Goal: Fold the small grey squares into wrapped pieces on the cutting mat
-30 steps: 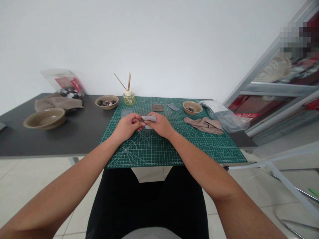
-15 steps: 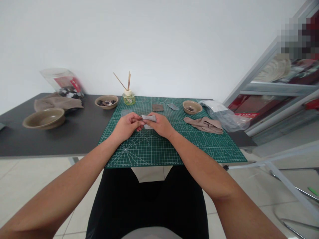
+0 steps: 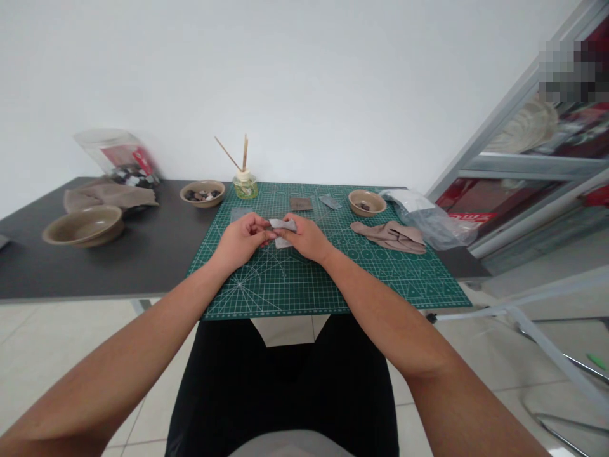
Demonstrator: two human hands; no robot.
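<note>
Over the middle of a green cutting mat (image 3: pixel 333 279), my left hand (image 3: pixel 240 240) and my right hand (image 3: pixel 304 238) meet, fingers pinched together. Between them is a small grey piece of sheet material (image 3: pixel 283 225), folded or bent, held by the right fingers from behind and by the left fingertips at its near-left end. What the left fingertips pinch beside it is too small to make out.
On the mat lie a brown square (image 3: pixel 301 204), a grey strip (image 3: pixel 330 202), a tan bowl (image 3: pixel 366 204), a beige cloth (image 3: pixel 392 236) and a reed diffuser bottle (image 3: pixel 245 185). A plastic bag (image 3: pixel 428 219) lies right. Left: bowl of stones (image 3: pixel 202 193), large bowl (image 3: pixel 83 226), cloth (image 3: pixel 107 195), plastic jar (image 3: pixel 117 158).
The hands stay together with the grey piece; its shape shifts slightly as the fingers work it. The view has tilted a little.
</note>
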